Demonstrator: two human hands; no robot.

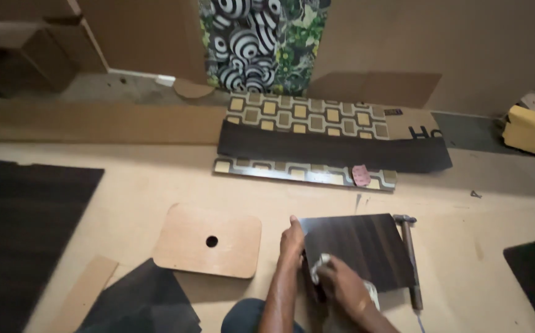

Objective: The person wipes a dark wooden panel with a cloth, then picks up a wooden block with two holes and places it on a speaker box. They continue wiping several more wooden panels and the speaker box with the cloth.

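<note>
A rounded plywood board with a hole [207, 240] lies at nine o'clock of the hands. The left hand [291, 237] presses flat, fingers spread, on the dark laminate panel's [366, 243] left edge. The right hand [340, 282] grips a pale cloth [321, 263] on it. A hammer [410, 259] lies at three o'clock, touching the panel.

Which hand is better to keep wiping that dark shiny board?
Probably the right hand. It holds a pale cloth pressed on the dark wood-grain board. The left hand lies flat on the board's left edge, seemingly steadying it, and holds nothing. A hammer lies along the board's right side.
</note>
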